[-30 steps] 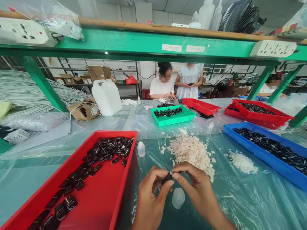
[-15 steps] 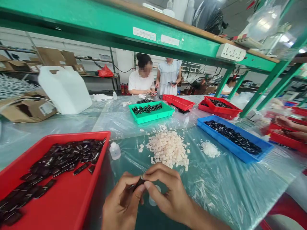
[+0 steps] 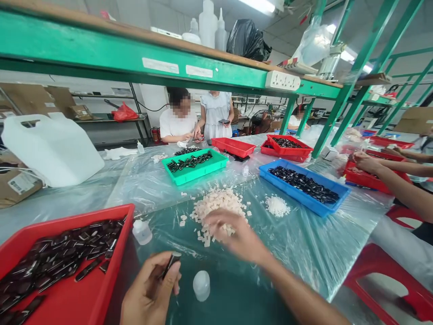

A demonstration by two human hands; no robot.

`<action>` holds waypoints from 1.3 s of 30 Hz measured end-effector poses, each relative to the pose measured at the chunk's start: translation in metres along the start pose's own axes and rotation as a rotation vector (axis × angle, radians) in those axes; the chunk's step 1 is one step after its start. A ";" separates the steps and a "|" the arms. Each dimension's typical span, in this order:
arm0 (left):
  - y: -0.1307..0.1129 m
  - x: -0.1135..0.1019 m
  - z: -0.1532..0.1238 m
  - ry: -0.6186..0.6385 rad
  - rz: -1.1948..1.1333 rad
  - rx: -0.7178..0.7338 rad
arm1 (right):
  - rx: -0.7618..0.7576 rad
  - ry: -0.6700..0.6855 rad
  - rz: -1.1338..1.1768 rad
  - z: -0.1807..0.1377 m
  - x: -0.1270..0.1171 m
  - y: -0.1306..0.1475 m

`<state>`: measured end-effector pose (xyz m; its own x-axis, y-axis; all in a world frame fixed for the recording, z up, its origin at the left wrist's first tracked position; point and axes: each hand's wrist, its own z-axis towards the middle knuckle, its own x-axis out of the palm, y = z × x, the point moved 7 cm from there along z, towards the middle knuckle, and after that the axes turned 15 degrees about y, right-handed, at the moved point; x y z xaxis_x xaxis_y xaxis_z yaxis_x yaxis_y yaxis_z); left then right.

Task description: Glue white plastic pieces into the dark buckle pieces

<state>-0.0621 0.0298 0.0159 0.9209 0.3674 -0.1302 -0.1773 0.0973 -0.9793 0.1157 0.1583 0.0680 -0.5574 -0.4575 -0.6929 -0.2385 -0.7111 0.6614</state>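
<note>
My left hand (image 3: 149,289) is closed, pinching a small black rectangular piece (image 3: 171,264) with a pale end between thumb and fingers. Over the near side of a pile of small cream-coloured blocks (image 3: 225,198) is my right hand (image 3: 238,234), its fingers smeared by motion; whether they grip a block I cannot tell. A small translucent bottle (image 3: 202,285) stands on the green tabletop to the right of my left hand. Many similar black pieces (image 3: 67,246) lie in the red tray (image 3: 77,300) at left.
Another small bottle (image 3: 142,232) is beside the red tray. Beyond the pile sit a green tray (image 3: 196,175), a blue tray (image 3: 291,192) and white granules (image 3: 277,206). A co-worker's hands (image 3: 367,161) are at right. A green shelf beam (image 3: 118,58) crosses overhead.
Both hands were together on the black piece. My right hand has let go and moved forward to the cream blocks, while my left keeps the piece. The view has shifted right.
</note>
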 end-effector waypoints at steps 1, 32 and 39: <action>0.001 -0.002 0.002 0.010 -0.020 -0.012 | 0.123 -0.049 -0.056 -0.004 -0.025 -0.026; 0.005 0.007 -0.003 0.135 -0.140 0.003 | 0.310 -0.034 -0.182 -0.002 -0.057 -0.063; 0.024 0.022 0.001 0.274 -0.245 -0.119 | 0.057 0.040 0.211 0.030 0.010 -0.011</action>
<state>-0.0471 0.0414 -0.0105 0.9925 0.0839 0.0892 0.0864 0.0373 -0.9956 0.0893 0.1776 0.0626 -0.5681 -0.6146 -0.5472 -0.1652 -0.5662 0.8075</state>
